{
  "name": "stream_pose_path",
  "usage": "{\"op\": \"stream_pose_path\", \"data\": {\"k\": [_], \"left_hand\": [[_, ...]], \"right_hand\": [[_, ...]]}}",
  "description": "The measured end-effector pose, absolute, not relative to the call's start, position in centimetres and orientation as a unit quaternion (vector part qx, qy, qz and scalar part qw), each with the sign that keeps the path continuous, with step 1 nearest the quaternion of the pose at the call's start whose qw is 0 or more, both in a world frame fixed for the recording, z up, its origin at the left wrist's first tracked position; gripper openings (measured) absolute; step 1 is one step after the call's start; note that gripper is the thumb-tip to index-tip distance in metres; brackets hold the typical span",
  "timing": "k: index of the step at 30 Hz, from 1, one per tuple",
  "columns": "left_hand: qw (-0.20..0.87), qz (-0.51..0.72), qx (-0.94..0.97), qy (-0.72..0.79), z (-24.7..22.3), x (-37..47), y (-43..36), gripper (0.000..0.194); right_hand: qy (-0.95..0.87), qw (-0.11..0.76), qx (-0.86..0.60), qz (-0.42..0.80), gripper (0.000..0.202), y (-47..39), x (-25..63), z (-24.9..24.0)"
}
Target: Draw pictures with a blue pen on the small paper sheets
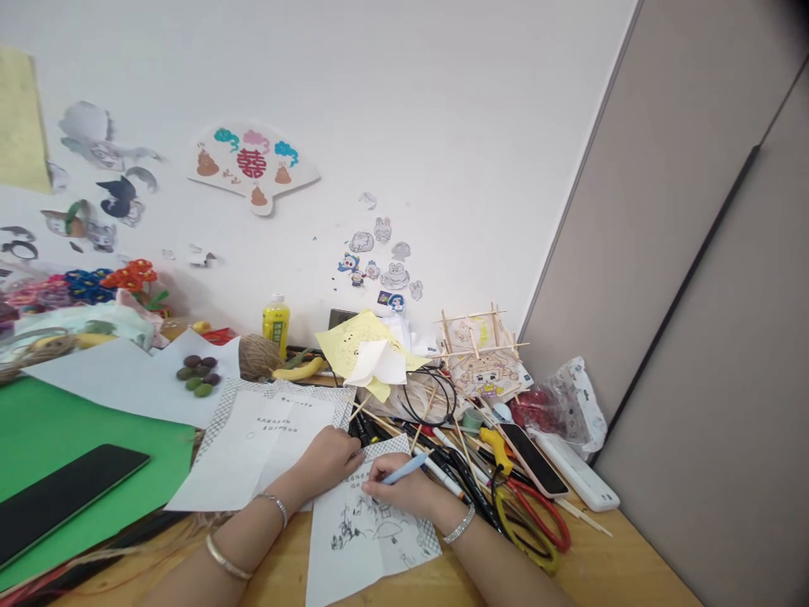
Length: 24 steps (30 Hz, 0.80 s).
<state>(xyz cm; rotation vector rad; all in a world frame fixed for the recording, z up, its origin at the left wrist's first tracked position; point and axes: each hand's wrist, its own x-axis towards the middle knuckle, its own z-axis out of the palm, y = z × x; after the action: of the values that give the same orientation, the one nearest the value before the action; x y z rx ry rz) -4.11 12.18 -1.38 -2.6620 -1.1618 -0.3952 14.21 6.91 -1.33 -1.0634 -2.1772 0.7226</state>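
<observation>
Braceleted forearms [506, 561] extend from six o'clock, flanking the handwritten, illustrated sheet [379, 539]. At its eleven o'clock rests the left hand [332, 459], whose grip I cannot tell; at one o'clock, the right hand [404, 491] pinches a light-blue pen [408, 468].

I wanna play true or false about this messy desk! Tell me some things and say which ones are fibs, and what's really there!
1. The right hand holds a light blue pen. True.
2. The left hand is wrapped around a banana. False: the left hand lies at the top of the drawn-on paper.
3. The fan-shaped picture is up on the wall. True.
4. The yellow bottle is lying on its side. False: the yellow bottle stands upright.
5. Only the left arm wears a bracelet. False: there is a silver bracelet on the right wrist too.
</observation>
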Motion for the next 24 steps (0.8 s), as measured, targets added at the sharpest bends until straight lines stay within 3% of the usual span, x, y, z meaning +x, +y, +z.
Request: {"op": "stream_pose_path", "data": {"k": [24], "left_hand": [[0.102, -0.138, -0.902, -0.397, -1.41, -4.04, 12.24, 0.034]], "right_hand": [[-0.817, 0.311, -0.403, 0.270, 0.013, 6.87, 14.12, -1.38]]}}
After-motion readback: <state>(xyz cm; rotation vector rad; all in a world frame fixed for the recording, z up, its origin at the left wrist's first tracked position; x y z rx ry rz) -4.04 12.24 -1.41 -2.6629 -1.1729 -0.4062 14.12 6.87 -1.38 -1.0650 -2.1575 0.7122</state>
